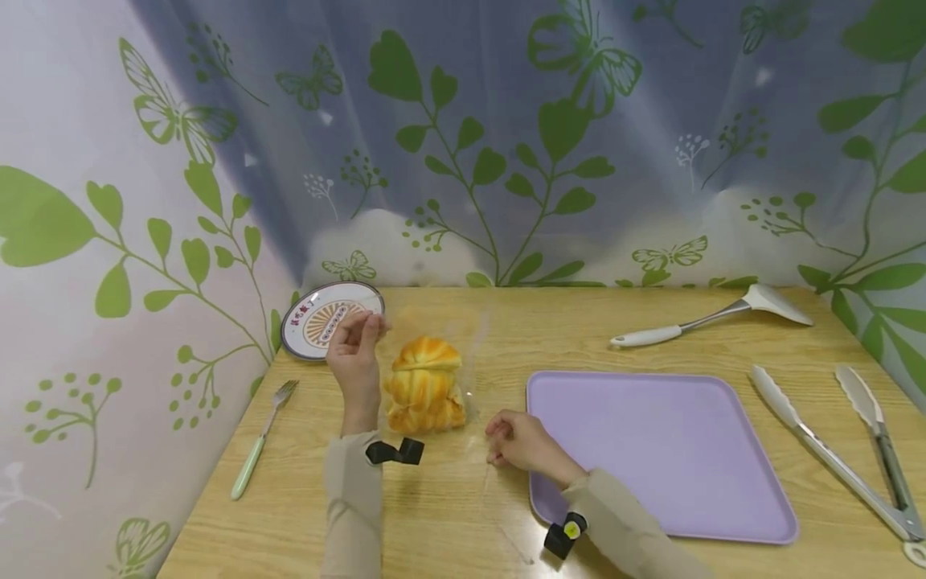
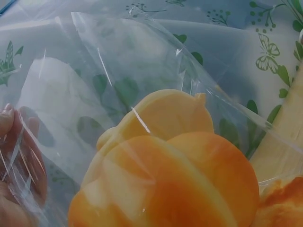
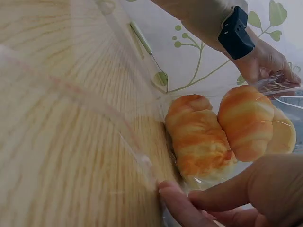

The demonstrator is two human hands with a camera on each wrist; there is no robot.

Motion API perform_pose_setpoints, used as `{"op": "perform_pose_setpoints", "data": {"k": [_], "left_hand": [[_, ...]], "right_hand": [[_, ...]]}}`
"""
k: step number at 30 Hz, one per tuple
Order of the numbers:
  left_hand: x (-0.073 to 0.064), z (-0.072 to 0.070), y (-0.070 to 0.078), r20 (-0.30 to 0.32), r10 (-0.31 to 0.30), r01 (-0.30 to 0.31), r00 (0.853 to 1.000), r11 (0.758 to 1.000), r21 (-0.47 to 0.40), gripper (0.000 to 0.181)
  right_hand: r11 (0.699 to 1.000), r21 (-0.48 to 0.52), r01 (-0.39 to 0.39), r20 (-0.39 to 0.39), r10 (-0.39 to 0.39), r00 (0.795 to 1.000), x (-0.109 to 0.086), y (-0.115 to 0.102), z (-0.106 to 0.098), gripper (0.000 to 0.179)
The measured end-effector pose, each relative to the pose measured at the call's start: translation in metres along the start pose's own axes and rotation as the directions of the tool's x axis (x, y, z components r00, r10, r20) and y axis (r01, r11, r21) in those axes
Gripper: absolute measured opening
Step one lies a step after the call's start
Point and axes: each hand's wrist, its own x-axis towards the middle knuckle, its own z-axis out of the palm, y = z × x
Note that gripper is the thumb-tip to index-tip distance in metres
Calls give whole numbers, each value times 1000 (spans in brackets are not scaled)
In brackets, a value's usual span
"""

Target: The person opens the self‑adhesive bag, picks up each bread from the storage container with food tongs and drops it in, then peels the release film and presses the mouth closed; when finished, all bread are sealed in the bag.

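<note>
A clear plastic bag (image 1: 473, 330) with several golden bread rolls (image 1: 425, 386) in it lies between the two hands. My left hand (image 1: 354, 350) is raised at the bag's left side and pinches the film; in the left wrist view its fingers (image 2: 28, 165) show through the plastic. At the right, my right hand (image 1: 524, 441) pinches the bag's edge between thumb and fingers, low over the table beside the tray. The right wrist view shows a red-lined strip of film (image 3: 85, 94) running up to those fingertips, with two rolls (image 3: 201, 137) close beyond.
Right of the bag is a purple tray (image 1: 651, 450). Tongs (image 1: 832, 450) lie at the far right, and a white-handled spatula (image 1: 712, 320) lies behind the tray. A patterned plate (image 1: 297, 334) and a green-handled fork (image 1: 260, 446) are at the left. Patterned curtains border the wooden table.
</note>
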Motion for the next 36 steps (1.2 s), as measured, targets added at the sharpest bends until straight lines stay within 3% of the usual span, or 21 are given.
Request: {"op": "perform_pose_setpoints", "data": {"k": [6, 11, 15, 18, 23, 26, 32, 36], "left_hand": [[0, 0, 1, -3, -1, 1, 1000, 1000, 9, 12], [0, 2, 0, -8, 0, 0, 1000, 1000, 30, 15], [0, 2, 0, -5, 5, -5, 1000, 1000, 23, 20], [0, 2, 1, -3, 5, -5, 1000, 1000, 16, 20], [0, 1, 1, -3, 8, -8, 1000, 1000, 29, 15], [0, 0, 2, -5, 4, -4, 1000, 999, 42, 17], [1, -7, 6, -6, -76, 76, 997, 997, -7, 16], [3, -13, 10, 65, -94, 100, 993, 991, -87, 16]], "right_hand": [[996, 52, -76, -37, 78, 996, -1, -4, 0, 25], [995, 44, -95, -113, 99, 989, 2, -11, -15, 30], [999, 15, -29, -153, 31, 988, 10, -23, -35, 34], [997, 50, 53, -191, -43, 981, 16, -39, -50, 35], [965, 130, 229, -262, -189, 946, 25, -70, -64, 38], [947, 133, 292, -268, -249, 931, 30, -85, -65, 39], [928, 227, 296, -320, -216, 922, 38, -98, -57, 22], [898, 318, 304, -340, -192, 921, 39, -97, -55, 14]]}}
